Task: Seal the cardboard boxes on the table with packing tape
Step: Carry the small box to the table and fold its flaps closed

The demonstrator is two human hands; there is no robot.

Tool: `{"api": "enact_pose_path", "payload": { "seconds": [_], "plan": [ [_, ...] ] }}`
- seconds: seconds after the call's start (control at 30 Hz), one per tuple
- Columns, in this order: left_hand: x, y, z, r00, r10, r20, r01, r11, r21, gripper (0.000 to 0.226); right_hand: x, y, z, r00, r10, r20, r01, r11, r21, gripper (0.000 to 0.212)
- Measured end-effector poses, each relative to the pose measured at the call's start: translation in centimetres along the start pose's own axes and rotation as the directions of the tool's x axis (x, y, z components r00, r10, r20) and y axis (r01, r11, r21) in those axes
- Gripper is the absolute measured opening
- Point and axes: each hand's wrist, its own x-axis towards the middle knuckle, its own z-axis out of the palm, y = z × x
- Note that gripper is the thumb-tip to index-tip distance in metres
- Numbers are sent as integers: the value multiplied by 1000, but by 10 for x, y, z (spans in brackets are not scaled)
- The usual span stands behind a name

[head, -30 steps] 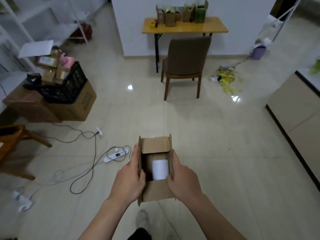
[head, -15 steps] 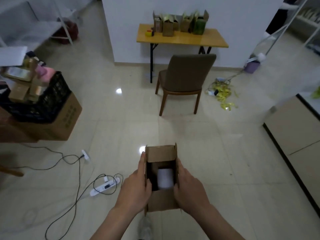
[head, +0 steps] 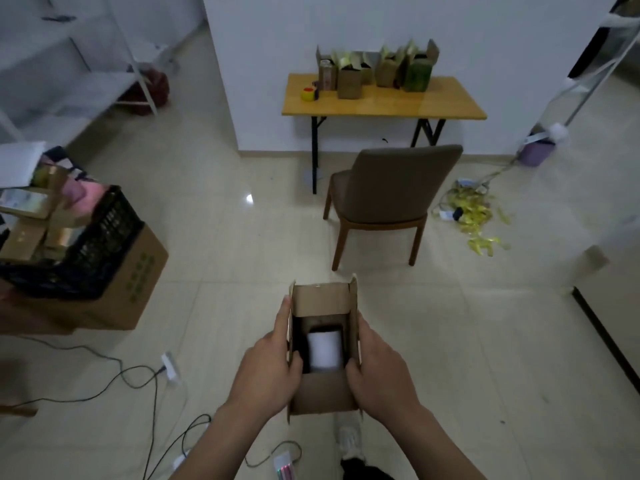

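Observation:
I carry a small open cardboard box (head: pixel 323 393) in front of me, its flaps up, with a white object (head: pixel 325 351) inside. My left hand (head: pixel 268 367) grips its left side and my right hand (head: pixel 379 370) grips its right side. Ahead stands a yellow-topped table (head: pixel 382 107) against the white wall. On it are several open cardboard boxes (head: pixel 348 81) and a yellow roll of tape (head: pixel 307 94) at its left end.
A brown chair (head: pixel 388 199) stands between me and the table. A black crate (head: pixel 86 251) of boxes sits on a large carton (head: pixel 128 289) at left. Cables and a power strip (head: pixel 169 365) lie on the floor at left; yellow scraps (head: pixel 474 220) lie at right.
I have walked toward the table with the box; chair and table appear nearer and the crate has slid left. My grip on the box is unchanged.

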Motion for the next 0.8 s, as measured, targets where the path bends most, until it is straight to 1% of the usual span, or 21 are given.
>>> {"api": "enact_pose_path", "payload": {
  "seconds": [0.2, 0.37, 0.57, 0.67, 0.8],
  "plan": [
    [107, 30, -20, 994, -70, -82, 73, 997, 29, 100, 123, 0, -42, 992, -127, 17, 125, 988, 85, 76],
    [184, 32, -47, 977, -110, -183, 114, 993, 11, 99, 218, -14, -61, 979, -202, 13, 200, 975, 101, 78],
    [268, 9, -76, 960, -145, -240, 143, 989, -24, 100, 314, -40, -56, 975, -216, 51, 207, 967, 147, 79],
    [316, -14, -90, 960, -148, -239, 139, 989, -54, 98, 366, -54, -43, 976, -207, 60, 201, 974, 102, 81],
    [387, -43, -112, 966, -133, -220, 117, 989, -87, 98, 435, -78, -31, 983, -166, 81, 160, 984, 72, 79]
  ]
}}
